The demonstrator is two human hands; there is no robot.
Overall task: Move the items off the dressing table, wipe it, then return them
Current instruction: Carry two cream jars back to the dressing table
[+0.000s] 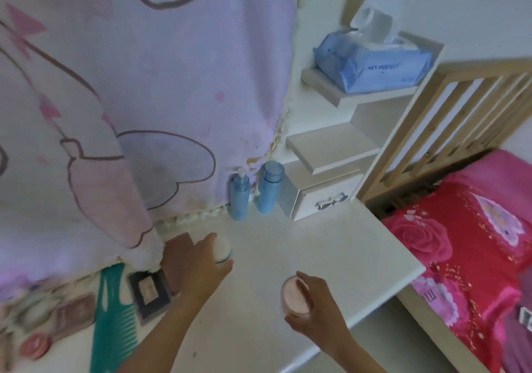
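The white dressing table [331, 257] fills the middle of the head view. My left hand [201, 266] grips a white jar with a teal band [223, 250] near the table's back. My right hand [313, 306] holds a pink round jar [293, 296] above the table's front part. Two blue bottles [240, 197] [269, 187] stand at the back by a small white drawer box [319, 198]. A teal comb [113, 315], a dark framed compact [149, 290] and a round pink tin [36, 345] lie at the left.
A pink and lilac cartoon cloth [144, 99] hangs over the back. White stepped shelves [331, 148] carry a blue tissue pack [371, 61]. A wooden bed rail [449, 130] and a red floral bedspread [466, 246] are on the right.
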